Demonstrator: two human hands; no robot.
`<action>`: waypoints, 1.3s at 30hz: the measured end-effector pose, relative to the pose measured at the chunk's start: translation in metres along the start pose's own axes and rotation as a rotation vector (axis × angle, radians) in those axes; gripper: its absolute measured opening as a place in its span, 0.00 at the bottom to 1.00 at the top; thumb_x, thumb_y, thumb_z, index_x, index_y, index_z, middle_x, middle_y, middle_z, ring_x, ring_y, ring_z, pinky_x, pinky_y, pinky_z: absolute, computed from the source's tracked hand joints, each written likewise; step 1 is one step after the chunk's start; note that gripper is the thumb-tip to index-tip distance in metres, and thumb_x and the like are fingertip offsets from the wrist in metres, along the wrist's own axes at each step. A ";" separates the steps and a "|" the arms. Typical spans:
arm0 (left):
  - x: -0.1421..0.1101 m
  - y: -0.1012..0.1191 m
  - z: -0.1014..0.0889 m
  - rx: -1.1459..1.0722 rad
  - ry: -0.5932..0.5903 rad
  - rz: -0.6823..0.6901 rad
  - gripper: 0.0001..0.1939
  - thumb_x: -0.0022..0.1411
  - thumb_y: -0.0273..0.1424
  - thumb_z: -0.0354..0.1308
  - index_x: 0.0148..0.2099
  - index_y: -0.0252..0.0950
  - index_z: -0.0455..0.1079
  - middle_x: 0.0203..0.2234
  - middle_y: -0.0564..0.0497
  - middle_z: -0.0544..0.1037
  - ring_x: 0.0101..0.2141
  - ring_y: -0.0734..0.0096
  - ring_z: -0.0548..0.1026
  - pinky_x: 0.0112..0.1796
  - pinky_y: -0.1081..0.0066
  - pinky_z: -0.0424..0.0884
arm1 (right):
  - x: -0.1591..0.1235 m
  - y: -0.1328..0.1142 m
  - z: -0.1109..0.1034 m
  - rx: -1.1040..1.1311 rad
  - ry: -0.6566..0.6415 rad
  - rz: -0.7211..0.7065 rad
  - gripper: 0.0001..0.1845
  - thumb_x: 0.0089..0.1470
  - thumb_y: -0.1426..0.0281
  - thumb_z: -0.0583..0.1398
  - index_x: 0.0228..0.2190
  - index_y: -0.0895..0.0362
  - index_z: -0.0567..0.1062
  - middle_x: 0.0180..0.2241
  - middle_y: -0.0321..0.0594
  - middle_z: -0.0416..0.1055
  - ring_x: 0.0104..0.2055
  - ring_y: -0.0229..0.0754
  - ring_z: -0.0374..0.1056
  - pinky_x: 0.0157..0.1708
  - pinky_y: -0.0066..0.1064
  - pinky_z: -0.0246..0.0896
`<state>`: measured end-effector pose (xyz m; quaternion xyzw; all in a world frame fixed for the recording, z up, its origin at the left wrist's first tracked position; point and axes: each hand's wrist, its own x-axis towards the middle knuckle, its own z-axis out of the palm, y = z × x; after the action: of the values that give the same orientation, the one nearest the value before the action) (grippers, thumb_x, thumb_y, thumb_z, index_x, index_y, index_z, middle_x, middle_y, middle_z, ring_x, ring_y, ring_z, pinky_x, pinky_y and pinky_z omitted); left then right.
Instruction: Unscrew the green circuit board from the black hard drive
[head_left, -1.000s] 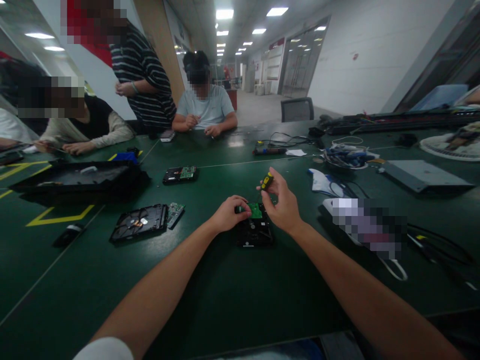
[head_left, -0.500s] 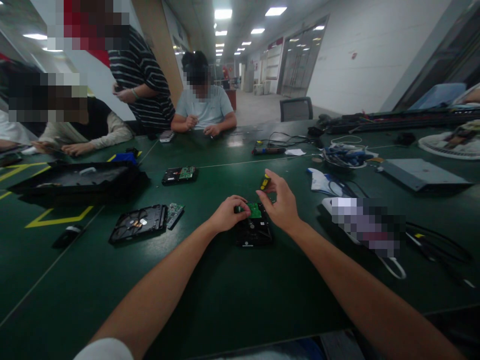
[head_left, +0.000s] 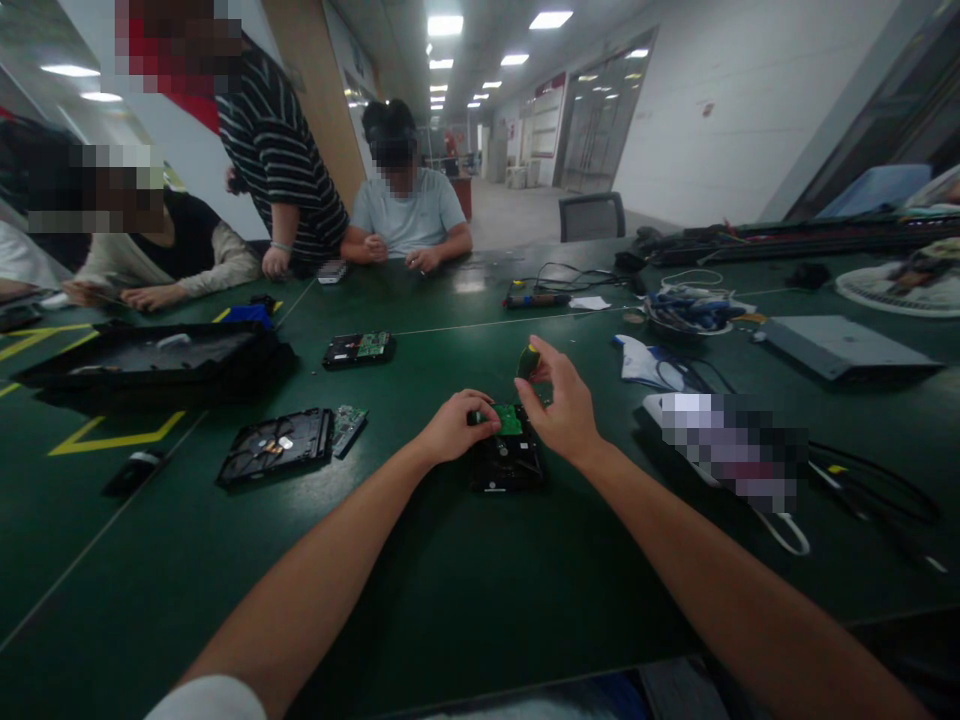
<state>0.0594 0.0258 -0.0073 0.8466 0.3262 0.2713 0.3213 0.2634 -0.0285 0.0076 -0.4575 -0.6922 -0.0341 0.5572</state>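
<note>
A black hard drive with a green circuit board lies on the table in front of me. My left hand is closed at its far left corner, thumb and fingertips on the drive by the board; the exact contact is partly hidden. In my right hand is a small screwdriver, its dark, yellow-marked handle upright between thumb and fingers above the drive's far right side. The screwdriver's tip cannot be made out.
Left of me lie an opened drive casing, a loose circuit board and a black tray. Another hard drive sits farther back. At right are a white power strip, cables and a grey metal box. Several people are around the table.
The screwdriver handle has turned in my right fingers, showing less yellow now. My left hand and the hard drive stay put. The standing person in stripes has lowered an arm to the table.
</note>
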 end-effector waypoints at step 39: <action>0.000 0.003 -0.001 0.013 -0.015 -0.007 0.02 0.62 0.29 0.67 0.38 0.36 0.79 0.49 0.43 0.77 0.52 0.57 0.75 0.60 0.53 0.65 | -0.001 0.002 0.002 -0.024 0.017 -0.033 0.32 0.66 0.67 0.56 0.68 0.48 0.55 0.58 0.49 0.70 0.46 0.48 0.75 0.48 0.46 0.77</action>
<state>0.0595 0.0244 -0.0043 0.8495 0.3285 0.2615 0.3194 0.2627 -0.0266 0.0053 -0.4523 -0.6945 -0.0557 0.5567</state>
